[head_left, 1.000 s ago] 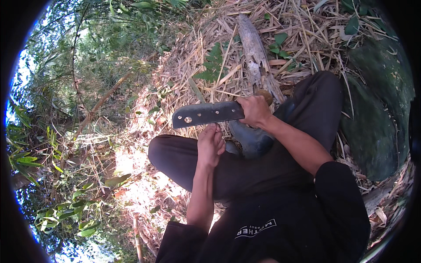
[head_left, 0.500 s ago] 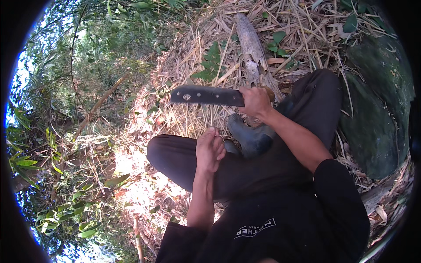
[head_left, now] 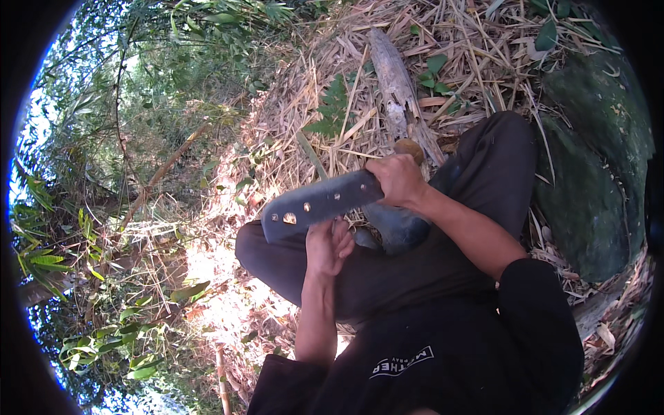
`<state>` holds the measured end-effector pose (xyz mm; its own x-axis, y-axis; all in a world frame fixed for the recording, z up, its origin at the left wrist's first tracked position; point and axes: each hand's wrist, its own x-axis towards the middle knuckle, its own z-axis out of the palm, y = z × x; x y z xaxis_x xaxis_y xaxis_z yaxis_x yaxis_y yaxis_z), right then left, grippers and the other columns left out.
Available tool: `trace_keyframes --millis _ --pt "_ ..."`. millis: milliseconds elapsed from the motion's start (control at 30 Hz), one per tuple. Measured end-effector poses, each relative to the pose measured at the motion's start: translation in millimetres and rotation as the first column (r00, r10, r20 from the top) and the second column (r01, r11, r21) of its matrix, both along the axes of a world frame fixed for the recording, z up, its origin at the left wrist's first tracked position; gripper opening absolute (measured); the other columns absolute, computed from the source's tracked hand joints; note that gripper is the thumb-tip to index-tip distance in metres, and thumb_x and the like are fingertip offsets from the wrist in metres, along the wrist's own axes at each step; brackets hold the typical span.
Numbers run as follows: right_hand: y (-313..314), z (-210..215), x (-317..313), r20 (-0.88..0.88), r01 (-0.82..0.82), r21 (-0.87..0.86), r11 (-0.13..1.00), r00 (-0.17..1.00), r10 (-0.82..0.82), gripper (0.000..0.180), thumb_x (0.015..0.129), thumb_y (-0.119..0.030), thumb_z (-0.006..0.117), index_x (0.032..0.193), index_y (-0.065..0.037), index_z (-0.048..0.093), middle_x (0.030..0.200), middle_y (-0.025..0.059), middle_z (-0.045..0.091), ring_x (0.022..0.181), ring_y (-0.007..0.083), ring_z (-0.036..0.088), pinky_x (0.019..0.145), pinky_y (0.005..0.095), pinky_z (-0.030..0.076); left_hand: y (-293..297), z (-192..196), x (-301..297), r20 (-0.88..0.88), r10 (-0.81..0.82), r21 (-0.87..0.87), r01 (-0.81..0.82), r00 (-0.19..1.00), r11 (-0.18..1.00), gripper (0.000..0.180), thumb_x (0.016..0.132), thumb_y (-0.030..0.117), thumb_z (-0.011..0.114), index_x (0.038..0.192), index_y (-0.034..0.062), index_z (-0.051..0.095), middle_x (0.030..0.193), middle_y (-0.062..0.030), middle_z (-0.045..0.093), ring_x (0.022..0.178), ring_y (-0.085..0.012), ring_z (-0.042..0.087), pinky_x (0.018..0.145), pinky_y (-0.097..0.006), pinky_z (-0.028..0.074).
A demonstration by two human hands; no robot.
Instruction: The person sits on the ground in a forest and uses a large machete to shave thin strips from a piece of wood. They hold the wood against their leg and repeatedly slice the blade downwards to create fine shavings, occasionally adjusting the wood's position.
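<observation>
My right hand (head_left: 398, 180) grips a machete by its round-ended wooden handle (head_left: 409, 149). The machete's broad dark blade (head_left: 321, 200), pierced by several holes, points left and tilts down toward its square tip. Just under the blade, my left hand (head_left: 328, 247) is closed, fingers curled. A thin greenish strip (head_left: 312, 155), like split bamboo, comes out beyond the blade's far edge and lines up with my left hand; the blade hides its middle. The blade covers the tips of my left fingers.
My crossed legs in dark trousers (head_left: 401, 277) lie below my hands, with a grey boot (head_left: 398, 228) between them. A weathered log (head_left: 394, 76) lies ahead on dry leaf litter. A large mossy rock (head_left: 588, 187) stands at right; green brush (head_left: 138, 346) fills the left.
The machete blade has swung from nearly level to a tilt, its tip dropping toward me and over my left hand. The greenish strip now shows beyond the blade.
</observation>
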<state>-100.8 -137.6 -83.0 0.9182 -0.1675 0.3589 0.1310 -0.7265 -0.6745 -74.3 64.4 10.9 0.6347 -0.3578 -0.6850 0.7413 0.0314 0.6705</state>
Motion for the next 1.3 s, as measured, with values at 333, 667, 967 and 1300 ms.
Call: trace_keyframes --millis 333,667,967,1300 --pt "1 -11 0 -0.159 0.002 0.073 0.997 0.987 0.010 0.034 0.065 -0.030 0.077 0.088 -0.009 0.063 0.076 0.0118 0.069 0.073 0.0354 0.069 0.070 0.0478 0.054 -9 -2 1 0.307 -0.286 0.324 0.183 0.908 0.928 0.032 0.107 0.028 0.044 0.080 0.0106 0.048 0.058 0.0069 0.038 0.045 -0.0038 0.034 0.041 -0.023 0.029" --pt "-1 -16 9 -0.128 0.025 0.080 0.996 0.992 -0.015 0.032 0.062 -0.028 0.078 0.081 -0.008 0.062 0.066 0.0137 0.065 0.067 0.0351 0.068 0.066 0.0459 0.053 -15 -6 1 0.521 -0.466 0.590 0.092 0.715 0.802 0.034 0.105 0.025 0.045 0.080 0.0032 0.051 0.062 0.0026 0.042 0.056 -0.0064 0.037 0.050 -0.028 0.031" --pt "4 -20 9 -0.001 -0.022 0.093 0.995 1.000 0.023 0.032 0.061 -0.027 0.078 0.081 -0.008 0.063 0.070 0.0114 0.066 0.069 0.0334 0.068 0.065 0.0452 0.053 -15 5 -9 0.275 -0.213 0.317 0.121 0.938 0.941 0.032 0.107 0.031 0.045 0.082 0.0109 0.048 0.053 0.0087 0.032 0.041 -0.0022 0.026 0.035 -0.020 0.025" --pt "-19 -12 13 -0.130 0.202 0.164 0.966 0.975 -0.182 0.027 0.064 -0.026 0.076 0.080 -0.009 0.063 0.069 0.0126 0.066 0.067 0.0354 0.066 0.062 0.0454 0.052 -16 14 -14 0.124 -0.111 0.087 0.100 0.986 0.991 0.025 0.105 0.031 0.046 0.096 0.0090 0.053 0.054 0.0068 0.028 0.041 -0.0052 0.024 0.037 -0.022 0.024"
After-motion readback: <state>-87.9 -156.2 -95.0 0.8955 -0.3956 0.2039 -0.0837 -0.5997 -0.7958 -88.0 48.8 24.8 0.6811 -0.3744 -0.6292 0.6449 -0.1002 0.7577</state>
